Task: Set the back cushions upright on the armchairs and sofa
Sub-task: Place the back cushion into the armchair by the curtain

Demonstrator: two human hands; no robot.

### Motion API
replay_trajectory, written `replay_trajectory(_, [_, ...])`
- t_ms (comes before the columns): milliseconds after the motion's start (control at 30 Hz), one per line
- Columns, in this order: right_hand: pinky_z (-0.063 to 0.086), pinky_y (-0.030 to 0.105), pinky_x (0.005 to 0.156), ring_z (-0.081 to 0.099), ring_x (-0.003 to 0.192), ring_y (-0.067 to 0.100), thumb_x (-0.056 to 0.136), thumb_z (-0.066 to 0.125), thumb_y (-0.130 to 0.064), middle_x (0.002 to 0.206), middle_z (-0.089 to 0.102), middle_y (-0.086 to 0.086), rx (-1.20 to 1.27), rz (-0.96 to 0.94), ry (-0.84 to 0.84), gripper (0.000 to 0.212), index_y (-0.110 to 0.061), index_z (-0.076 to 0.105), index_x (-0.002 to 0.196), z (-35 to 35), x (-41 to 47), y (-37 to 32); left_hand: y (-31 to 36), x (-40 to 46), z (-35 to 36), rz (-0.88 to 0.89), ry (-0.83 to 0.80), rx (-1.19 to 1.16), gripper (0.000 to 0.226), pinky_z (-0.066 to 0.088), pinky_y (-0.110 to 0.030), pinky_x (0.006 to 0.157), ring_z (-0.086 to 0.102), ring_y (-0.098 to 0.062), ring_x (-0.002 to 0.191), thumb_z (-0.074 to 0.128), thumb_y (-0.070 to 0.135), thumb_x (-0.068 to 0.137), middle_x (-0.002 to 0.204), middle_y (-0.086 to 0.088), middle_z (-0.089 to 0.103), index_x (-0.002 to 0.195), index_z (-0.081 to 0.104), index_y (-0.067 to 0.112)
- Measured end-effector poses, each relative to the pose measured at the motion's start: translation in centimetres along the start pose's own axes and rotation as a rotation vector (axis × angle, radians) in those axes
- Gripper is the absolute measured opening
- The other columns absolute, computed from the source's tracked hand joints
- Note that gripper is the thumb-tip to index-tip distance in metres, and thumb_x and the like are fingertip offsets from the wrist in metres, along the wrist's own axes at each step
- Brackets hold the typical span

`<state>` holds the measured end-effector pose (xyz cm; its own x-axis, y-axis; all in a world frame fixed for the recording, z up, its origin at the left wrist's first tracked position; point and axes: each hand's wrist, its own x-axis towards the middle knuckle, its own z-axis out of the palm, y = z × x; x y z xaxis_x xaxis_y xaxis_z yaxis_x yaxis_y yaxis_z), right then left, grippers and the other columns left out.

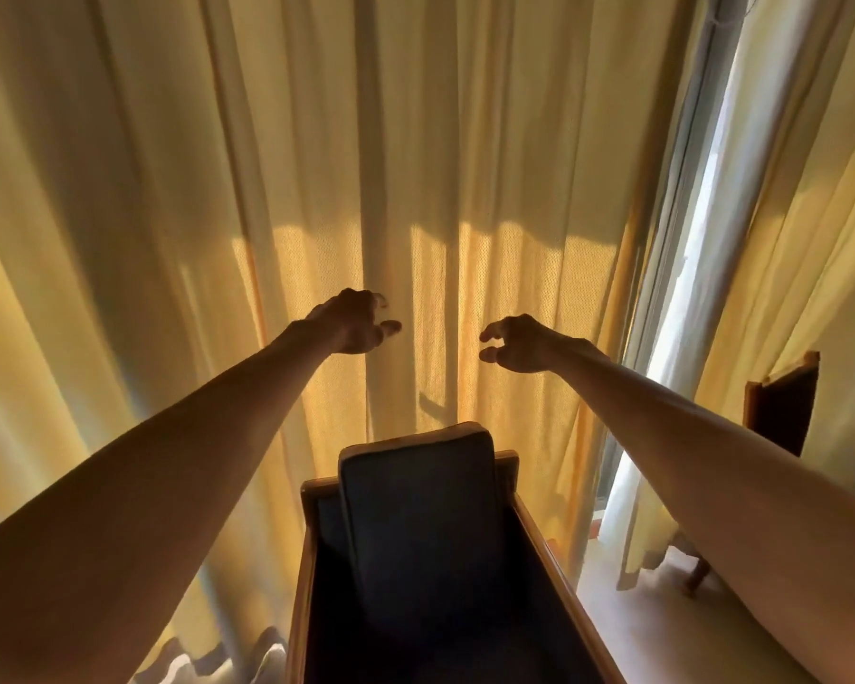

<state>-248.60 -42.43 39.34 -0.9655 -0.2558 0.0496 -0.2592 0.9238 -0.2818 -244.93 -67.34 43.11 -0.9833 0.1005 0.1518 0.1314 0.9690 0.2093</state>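
Nearest the camera, 2 bare forearms reached forward from the lower corners. Between and below them stood a wooden armchair [311,545] with a dark seat. Its dark back cushion [415,510] stood upright against the chair's back rail, its top edge rising above the frame, set slightly toward the right side. Further out, the left hand [351,320] hung in the air with fingers curled loosely, holding nothing. The right hand [514,343] was level with it and well apart from it, thumb and fingers bent and parted, also empty. Neither touched the cushion. Behind them hung a yellow curtain [169,190], sunlit in its lower part. At the right edge stood part of a second chair [781,407].
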Motion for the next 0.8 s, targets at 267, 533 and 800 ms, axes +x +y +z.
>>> replay_trajectory(267, [0.040, 0.045, 0.108, 0.047, 0.130, 0.029, 0.095, 0.057, -0.035, 0.146, 0.045, 0.012, 0.038, 0.061, -0.119, 0.047, -0.019, 0.050, 0.138, 7.1, 11.7, 6.3, -3.4, 13.2, 11.8, 0.013, -0.144, -0.019, 0.060, 0.042, -0.043, 0.105, 0.051, -0.029, 0.128, 0.055, 0.050, 0.093, 0.144, -0.009, 0.050, 0.143, 0.043, 0.018])
replay_trajectory(533, [0.039, 0.039, 0.107, 0.047, 0.129, 0.030, 0.096, 0.052, -0.032, 0.139, 0.052, 0.013, 0.069, 0.031, -0.335, 0.042, -0.010, 0.057, 0.131, 17.6, 20.3, 12.7, -5.4, 19.3, 26.0, -0.099, -0.301, -0.072, 0.055, 0.042, -0.043, 0.104, 0.050, -0.026, 0.127, 0.058, 0.046, 0.091, 0.142, -0.005, 0.051, 0.139, 0.046, 0.023])
replay_trajectory(800, [0.026, 0.048, 0.117, 0.010, 0.151, 0.023, 0.090, 0.061, -0.024, 0.165, 0.007, 0.003, 0.000, -0.023, -0.418, 0.081, -0.016, 0.014, 0.155, 28.1, 24.1, 17.9, -6.4, 21.4, 37.2, -0.153, -0.387, -0.115, 0.073, 0.034, -0.047, 0.113, 0.033, -0.025, 0.141, 0.063, 0.037, 0.090, 0.158, -0.003, 0.028, 0.151, 0.028, 0.019])
